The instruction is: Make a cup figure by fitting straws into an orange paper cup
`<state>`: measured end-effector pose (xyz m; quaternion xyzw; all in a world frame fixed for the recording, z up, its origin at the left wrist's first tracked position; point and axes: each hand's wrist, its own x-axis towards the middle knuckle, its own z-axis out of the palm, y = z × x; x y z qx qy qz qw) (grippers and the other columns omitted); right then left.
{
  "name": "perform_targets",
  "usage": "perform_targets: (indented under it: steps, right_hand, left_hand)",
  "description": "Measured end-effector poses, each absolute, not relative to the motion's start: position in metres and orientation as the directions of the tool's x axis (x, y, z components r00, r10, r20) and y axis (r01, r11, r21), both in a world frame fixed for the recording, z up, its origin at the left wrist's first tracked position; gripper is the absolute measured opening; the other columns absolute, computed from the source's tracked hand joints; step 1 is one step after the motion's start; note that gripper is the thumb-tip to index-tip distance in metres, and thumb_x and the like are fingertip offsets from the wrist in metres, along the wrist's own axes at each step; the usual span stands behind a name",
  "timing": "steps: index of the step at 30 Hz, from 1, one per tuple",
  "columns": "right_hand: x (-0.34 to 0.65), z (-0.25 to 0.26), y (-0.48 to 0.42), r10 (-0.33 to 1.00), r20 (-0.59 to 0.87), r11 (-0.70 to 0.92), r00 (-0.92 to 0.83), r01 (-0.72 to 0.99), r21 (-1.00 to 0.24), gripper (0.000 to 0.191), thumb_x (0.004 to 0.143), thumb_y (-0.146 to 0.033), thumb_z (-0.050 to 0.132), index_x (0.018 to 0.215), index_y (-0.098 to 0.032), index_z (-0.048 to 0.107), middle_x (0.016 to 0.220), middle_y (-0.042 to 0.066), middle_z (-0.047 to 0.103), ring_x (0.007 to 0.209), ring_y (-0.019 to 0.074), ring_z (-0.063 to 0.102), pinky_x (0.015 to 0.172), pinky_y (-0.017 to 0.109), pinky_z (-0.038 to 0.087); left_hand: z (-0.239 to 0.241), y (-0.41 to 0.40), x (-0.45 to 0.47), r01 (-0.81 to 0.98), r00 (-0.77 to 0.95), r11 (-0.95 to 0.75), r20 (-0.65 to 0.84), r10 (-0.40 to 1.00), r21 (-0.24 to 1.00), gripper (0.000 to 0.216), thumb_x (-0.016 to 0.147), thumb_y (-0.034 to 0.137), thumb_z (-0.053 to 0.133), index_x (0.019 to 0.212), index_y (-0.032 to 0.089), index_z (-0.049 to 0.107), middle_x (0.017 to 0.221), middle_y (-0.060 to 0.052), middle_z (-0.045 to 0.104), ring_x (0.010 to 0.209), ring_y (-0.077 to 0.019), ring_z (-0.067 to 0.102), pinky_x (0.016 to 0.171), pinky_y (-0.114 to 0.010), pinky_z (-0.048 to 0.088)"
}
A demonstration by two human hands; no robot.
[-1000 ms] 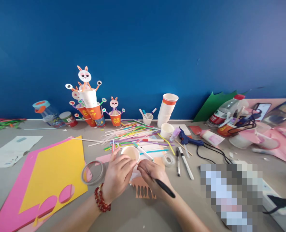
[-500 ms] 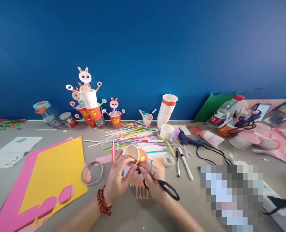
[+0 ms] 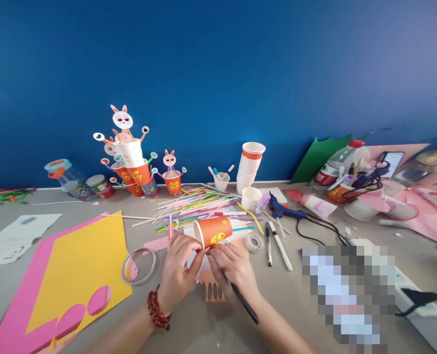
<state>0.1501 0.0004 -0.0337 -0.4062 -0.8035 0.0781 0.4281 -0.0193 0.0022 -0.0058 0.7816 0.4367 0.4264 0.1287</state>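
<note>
An orange paper cup [image 3: 215, 231] with yellow lettering lies sideways in the air, its mouth facing left. My left hand [image 3: 179, 258], with a red bead bracelet on its wrist, pinches the cup near the rim. Black-handled scissors [image 3: 244, 302] are in my right hand [image 3: 235, 268], the handles seen edge-on. The right fingertips meet the cup's lower side; the blades are mostly hidden by the fingers. Below the hands lies a peach paper sheet [image 3: 215, 292] with petal-shaped holes.
Loose colored straws [image 3: 200, 201], a clear tape roll [image 3: 254, 242], two pens [image 3: 280, 246] and a blue glue gun [image 3: 285, 211] lie around. Left are yellow paper [image 3: 85, 260] and a grey tape ring [image 3: 139, 266]. Behind stand rabbit-faced cups [image 3: 174, 183] and a cup stack [image 3: 248, 169].
The cup has turned, so its orange wall faces me instead of its opening. My right hand has rotated with the scissors, whose handle loops now show edge-on.
</note>
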Motion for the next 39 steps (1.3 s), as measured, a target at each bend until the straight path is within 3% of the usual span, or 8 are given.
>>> perform_targets:
  steps: [4,10,15,21,25,28,35,39]
  right_hand:
    - [0.148,-0.027,-0.005,0.829,0.499,0.557,-0.251,0.429,-0.711,0.026,0.098,-0.025,0.04,0.088,-0.02,0.064,0.08,0.007,0.066,0.077,0.0202,0.062,0.071,0.031,0.049]
    - [0.141,-0.028,-0.008,0.985,0.124,0.132,-0.12,0.061,-0.989,0.034,0.095,-0.037,0.045,0.072,-0.019,0.063,0.071,0.003,0.062,0.069,0.0171,0.061,0.069,0.028,0.05]
    - [0.142,-0.03,-0.006,0.985,0.028,0.013,-0.168,-0.087,-0.996,0.038,0.095,-0.039,0.043,0.071,-0.018,0.063,0.069,0.003,0.063,0.064,0.0166,0.061,0.067,0.029,0.05]
    - [0.148,-0.026,-0.004,0.879,0.38,0.469,-0.287,0.384,-0.795,0.025,0.096,-0.028,0.042,0.084,-0.02,0.062,0.081,0.006,0.066,0.078,0.0202,0.062,0.071,0.03,0.049]
    - [0.151,-0.02,-0.002,0.794,0.501,0.608,-0.344,0.458,-0.649,0.024,0.097,-0.024,0.04,0.087,-0.02,0.062,0.085,0.008,0.069,0.078,0.0208,0.063,0.074,0.032,0.049]
    - [0.15,-0.02,-0.003,0.831,0.461,0.555,-0.31,0.426,-0.714,0.024,0.096,-0.025,0.041,0.083,-0.02,0.061,0.081,0.007,0.068,0.075,0.02,0.062,0.071,0.031,0.048]
    - [0.141,-0.028,-0.007,0.986,0.041,0.04,-0.162,-0.01,-0.999,0.037,0.094,-0.037,0.042,0.064,-0.019,0.054,0.061,0.001,0.055,0.059,0.0149,0.055,0.056,0.025,0.047]
    - [0.144,-0.031,-0.005,0.983,0.12,0.131,-0.138,0.068,-0.989,0.034,0.094,-0.037,0.045,0.067,-0.019,0.056,0.064,0.001,0.056,0.061,0.0153,0.055,0.057,0.026,0.047]
  left_hand:
    - [-0.007,0.003,-0.018,0.541,0.257,-0.607,0.573,0.779,0.582,0.009,0.092,0.015,0.053,0.086,0.021,0.056,0.082,-0.002,0.062,0.081,-0.0176,0.056,0.087,-0.037,0.043]
    - [-0.012,0.003,-0.017,0.477,0.248,-0.614,0.573,0.781,0.629,0.011,0.09,0.012,0.055,0.083,0.02,0.057,0.079,-0.001,0.062,0.08,-0.0164,0.057,0.088,-0.037,0.043]
    - [-0.018,0.003,-0.018,0.437,0.23,-0.541,0.492,0.84,0.719,0.011,0.091,0.019,0.054,0.082,0.019,0.06,0.079,-0.003,0.063,0.08,-0.0181,0.058,0.078,-0.033,0.047]
    - [-0.018,0.003,-0.019,0.218,0.147,-0.225,0.197,0.969,0.95,0.021,0.092,0.037,0.053,0.095,0.019,0.063,0.086,-0.004,0.066,0.08,-0.0192,0.062,0.068,-0.029,0.054]
    - [-0.019,0.005,-0.016,0.092,0.109,-0.129,0.118,0.987,0.987,0.024,0.089,0.04,0.058,0.092,0.017,0.065,0.082,-0.003,0.067,0.078,-0.0182,0.063,0.069,-0.028,0.054]
    - [-0.021,0.006,-0.013,0.011,0.115,-0.106,0.104,0.988,0.994,0.023,0.088,0.039,0.06,0.087,0.016,0.065,0.077,-0.002,0.067,0.074,-0.0168,0.064,0.072,-0.029,0.053]
    - [-0.026,0.0,-0.007,-0.059,0.077,-0.077,0.081,0.994,0.995,0.024,0.085,0.039,0.064,0.085,0.015,0.066,0.083,-0.006,0.073,0.081,-0.0203,0.066,0.078,-0.033,0.052]
    - [-0.033,0.001,-0.005,-0.135,0.113,0.021,-0.006,0.994,0.991,0.025,0.086,0.039,0.063,0.091,0.016,0.066,0.089,-0.006,0.073,0.084,-0.0208,0.067,0.08,-0.034,0.053]
